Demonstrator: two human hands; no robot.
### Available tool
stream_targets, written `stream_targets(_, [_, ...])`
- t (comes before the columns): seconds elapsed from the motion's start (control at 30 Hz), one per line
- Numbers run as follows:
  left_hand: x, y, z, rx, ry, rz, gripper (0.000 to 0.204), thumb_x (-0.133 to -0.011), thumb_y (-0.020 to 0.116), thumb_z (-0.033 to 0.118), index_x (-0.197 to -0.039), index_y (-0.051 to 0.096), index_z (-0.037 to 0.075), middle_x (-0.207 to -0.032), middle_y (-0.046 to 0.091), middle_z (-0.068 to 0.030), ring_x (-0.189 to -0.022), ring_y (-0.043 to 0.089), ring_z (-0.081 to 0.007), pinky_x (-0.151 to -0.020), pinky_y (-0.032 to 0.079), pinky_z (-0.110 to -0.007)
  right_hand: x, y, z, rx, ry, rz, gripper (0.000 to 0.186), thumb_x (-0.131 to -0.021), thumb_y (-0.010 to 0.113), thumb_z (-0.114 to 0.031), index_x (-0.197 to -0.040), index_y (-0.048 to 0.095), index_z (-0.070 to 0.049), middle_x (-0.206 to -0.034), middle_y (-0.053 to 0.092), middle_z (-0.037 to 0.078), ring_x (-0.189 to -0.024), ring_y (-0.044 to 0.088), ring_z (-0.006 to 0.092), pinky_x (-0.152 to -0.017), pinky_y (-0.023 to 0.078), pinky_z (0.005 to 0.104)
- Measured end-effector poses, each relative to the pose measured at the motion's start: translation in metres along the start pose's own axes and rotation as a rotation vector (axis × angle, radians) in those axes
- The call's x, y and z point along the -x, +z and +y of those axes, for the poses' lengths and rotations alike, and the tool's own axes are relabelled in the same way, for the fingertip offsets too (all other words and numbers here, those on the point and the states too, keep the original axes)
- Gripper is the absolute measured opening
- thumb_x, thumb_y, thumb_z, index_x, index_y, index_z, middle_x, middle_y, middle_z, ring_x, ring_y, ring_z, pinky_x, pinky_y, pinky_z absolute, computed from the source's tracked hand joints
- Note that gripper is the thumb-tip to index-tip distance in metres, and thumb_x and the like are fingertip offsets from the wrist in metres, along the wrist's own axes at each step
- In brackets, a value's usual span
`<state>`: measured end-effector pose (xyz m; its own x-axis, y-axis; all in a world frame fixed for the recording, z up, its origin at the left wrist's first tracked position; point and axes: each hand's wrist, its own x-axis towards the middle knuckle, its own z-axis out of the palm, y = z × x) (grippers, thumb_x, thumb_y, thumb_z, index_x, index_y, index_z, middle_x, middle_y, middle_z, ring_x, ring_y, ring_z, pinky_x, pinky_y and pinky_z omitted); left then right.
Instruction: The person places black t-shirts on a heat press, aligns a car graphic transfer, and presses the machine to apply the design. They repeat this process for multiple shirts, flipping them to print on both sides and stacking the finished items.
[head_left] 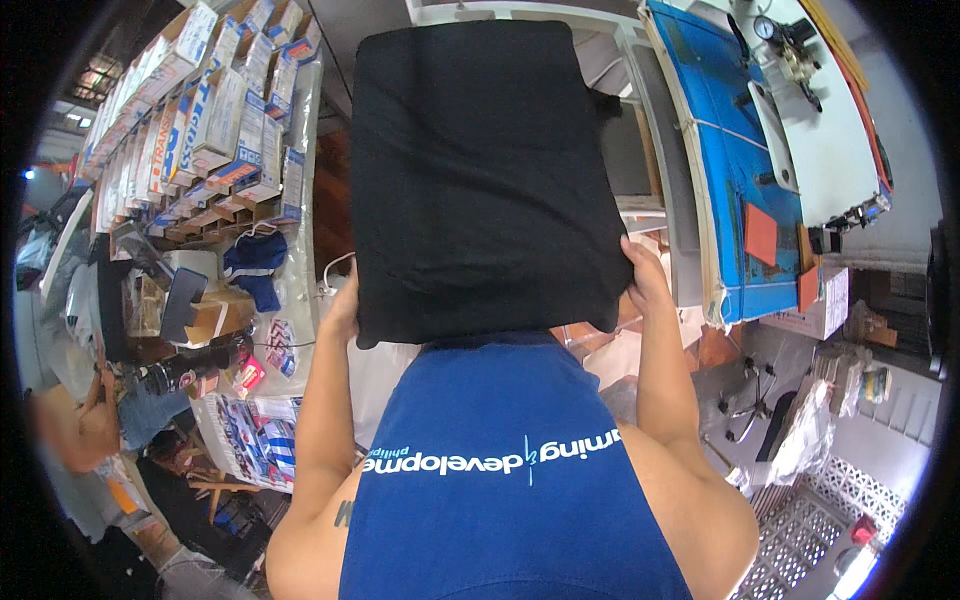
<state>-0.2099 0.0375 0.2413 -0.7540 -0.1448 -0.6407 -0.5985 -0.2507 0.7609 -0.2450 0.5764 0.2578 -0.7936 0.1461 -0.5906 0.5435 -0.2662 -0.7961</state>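
Note:
A large piece of black cloth [485,180], possibly a garment, lies spread in a flat rectangle in front of me. It looks drawn over a board, though no board shows beneath it. Soft wrinkles cross its middle and near end. My left hand [343,308] grips the left edge close to the near corner, its fingers mostly hidden by the fabric. On the opposite side, my right hand [648,278] pinches the right edge, thumb up along the border and the other fingers out of sight underneath.
Stacked long cartons [215,120] fill a table at left, with a phone [183,305] on a stand nearer. At right stand a blue-topped frame [735,160] and a white machine surface [820,110] with a pressure gauge. Another person [75,425] is at far left.

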Motion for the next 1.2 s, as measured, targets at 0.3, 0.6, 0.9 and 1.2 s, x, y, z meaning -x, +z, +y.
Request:
stream_targets(0.3, [0.035,-0.115,-0.046,0.354,-0.028,-0.289,0.024,-0.099,0.074,0.023,-0.116,0.071,0.007,-0.118,0.077,-0.0085,-0.106,0.074,-0.0243,-0.096,0.057,-0.044,0.019,-0.032,0.002,-0.302,-0.087,0.045,0.024,-0.102,0.071,-0.024,-0.108,0.064,-0.002,-0.107,0.071,0.011,-0.104,0.067,0.0204,-0.099,0.051,0.0360])
stream_targets(0.6, [-0.006,-0.095,-0.048,-0.106,-0.205,-0.055,0.020,-0.103,0.068,0.021,-0.114,0.070,0.005,-0.101,0.075,-0.0062,-0.089,0.071,-0.0190,-0.085,0.058,-0.037,-0.027,-0.021,0.023,0.772,0.277,0.078,0.042,-0.104,0.063,-0.037,-0.103,0.076,0.002,-0.093,0.077,0.014,-0.086,0.072,0.0261,-0.081,0.055,0.0391])
stream_targets(0.9, [-0.194,-0.005,0.143,-0.108,0.360,0.052,0.025,-0.105,0.066,0.025,-0.119,0.071,0.005,-0.100,0.072,-0.0011,-0.085,0.066,-0.0097,-0.071,0.053,-0.024,-0.189,0.097,-0.140,0.902,-0.626,0.300,0.034,-0.096,0.072,-0.033,-0.104,0.077,-0.001,-0.097,0.077,0.020,-0.093,0.075,0.0291,-0.084,0.055,0.0401])
stream_targets(1.2, [-0.352,0.107,0.335,-0.557,0.221,0.328,0.033,-0.091,0.080,0.032,-0.107,0.078,0.003,-0.086,0.076,-0.0065,-0.075,0.069,-0.0167,-0.071,0.054,-0.033,-0.362,0.214,-0.256,0.730,-0.207,0.415,0.045,-0.089,0.077,-0.043,-0.108,0.078,-0.003,-0.106,0.078,0.017,-0.097,0.074,0.0290,-0.091,0.055,0.0425])
